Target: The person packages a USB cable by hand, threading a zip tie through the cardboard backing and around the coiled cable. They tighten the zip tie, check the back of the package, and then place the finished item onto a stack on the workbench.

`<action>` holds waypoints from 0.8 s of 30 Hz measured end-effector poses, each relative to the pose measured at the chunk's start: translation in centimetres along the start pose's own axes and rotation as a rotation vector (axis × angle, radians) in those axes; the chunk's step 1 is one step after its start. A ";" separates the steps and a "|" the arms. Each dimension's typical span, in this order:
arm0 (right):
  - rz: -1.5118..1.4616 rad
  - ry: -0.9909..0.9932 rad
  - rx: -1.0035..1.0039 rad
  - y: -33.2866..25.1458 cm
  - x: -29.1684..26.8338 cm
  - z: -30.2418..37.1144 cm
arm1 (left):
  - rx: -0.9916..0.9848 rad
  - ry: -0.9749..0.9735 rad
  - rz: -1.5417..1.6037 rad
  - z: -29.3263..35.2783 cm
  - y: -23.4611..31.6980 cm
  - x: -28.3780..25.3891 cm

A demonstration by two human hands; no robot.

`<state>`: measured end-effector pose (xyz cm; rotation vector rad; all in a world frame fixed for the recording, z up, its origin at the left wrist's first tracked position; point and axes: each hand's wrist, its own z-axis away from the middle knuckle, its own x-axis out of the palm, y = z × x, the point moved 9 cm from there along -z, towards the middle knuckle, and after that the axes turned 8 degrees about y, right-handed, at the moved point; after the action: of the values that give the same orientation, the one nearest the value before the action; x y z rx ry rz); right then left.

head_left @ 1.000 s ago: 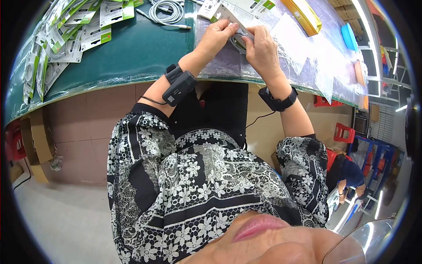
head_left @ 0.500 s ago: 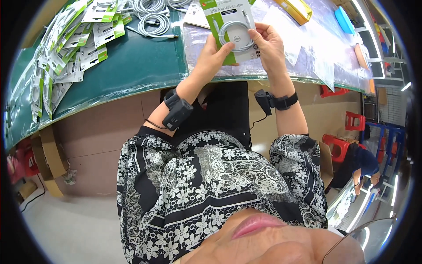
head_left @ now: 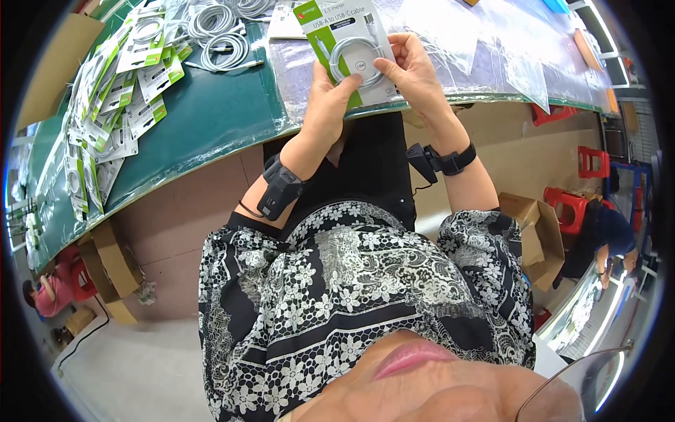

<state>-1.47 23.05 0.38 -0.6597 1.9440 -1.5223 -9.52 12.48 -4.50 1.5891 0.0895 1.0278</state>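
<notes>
A packaged charging cable (head_left: 346, 48), a coiled white lead on a green and white card, is held up over the near edge of the table. Its lower left side is gripped by my left hand (head_left: 330, 98), the thumb lying across the front. On the right edge, my right hand (head_left: 415, 74) pinches the pack with its thumb beside the coil. Most of the fingers behind the card are hidden. Left of my hands lies a heap of similar cable packs (head_left: 112, 102), and loose coiled white cables (head_left: 214, 35) rest between that heap and the held pack.
The table (head_left: 204, 116) has a green top with a clear sheet on the right part. Transparent plastic bags (head_left: 524, 74) lie right of my hands. Cardboard boxes (head_left: 538, 235) and red stools (head_left: 566, 207) stand below. Other people (head_left: 615, 232) are farther off at both sides.
The view has shifted, so the table sits higher in the picture. Both hands still hold the cable pack, which appears a little farther left and slightly turned.
</notes>
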 end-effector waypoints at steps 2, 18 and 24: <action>0.117 0.051 0.035 0.2 -0.3 0.4 | 0.020 0.004 -0.025 0.2 0.0 -0.1; 0.324 0.235 -0.128 -0.2 -2.1 1.0 | 0.091 -0.017 -0.098 0.2 -0.6 0.7; 0.756 0.333 -0.874 -9.9 0.3 2.3 | 0.236 -0.001 -0.476 0.4 0.6 0.2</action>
<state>0.23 18.99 9.60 0.0714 2.6695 -0.2944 -9.42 12.14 -3.87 1.6690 0.5791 0.6592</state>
